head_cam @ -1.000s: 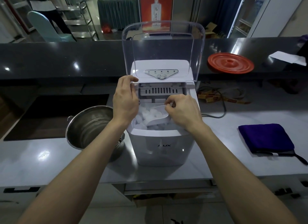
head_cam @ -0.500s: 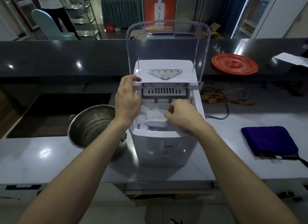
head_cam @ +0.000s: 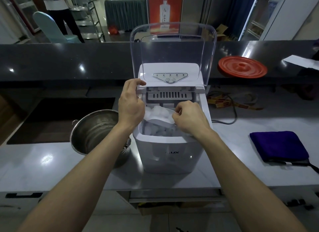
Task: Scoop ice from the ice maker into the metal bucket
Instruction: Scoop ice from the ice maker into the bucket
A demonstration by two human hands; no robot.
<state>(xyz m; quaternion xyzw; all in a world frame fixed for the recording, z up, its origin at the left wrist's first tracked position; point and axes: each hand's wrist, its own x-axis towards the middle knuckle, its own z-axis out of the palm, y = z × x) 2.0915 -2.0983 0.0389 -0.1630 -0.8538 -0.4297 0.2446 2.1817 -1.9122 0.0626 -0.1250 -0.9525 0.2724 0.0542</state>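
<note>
In this dim room, over the shiny grey counter (head_cam: 43, 162), my right hand (head_cam: 189, 118) pinches a clear plastic scoop (head_cam: 159, 120) and my left hand (head_cam: 132, 104) grips the white ice maker (head_cam: 165, 154).

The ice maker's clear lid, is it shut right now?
No, the clear lid stands raised upright at the back of the ice maker, leaving the ice in its bin exposed.

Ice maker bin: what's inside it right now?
Inside the ice maker: piled white ice cubes and a pale scoop heaped with ice, its handle pinched by the right hand. The left hand, gripping the rim, and the right hide the bin's sides; ice buries the bottom.
</note>
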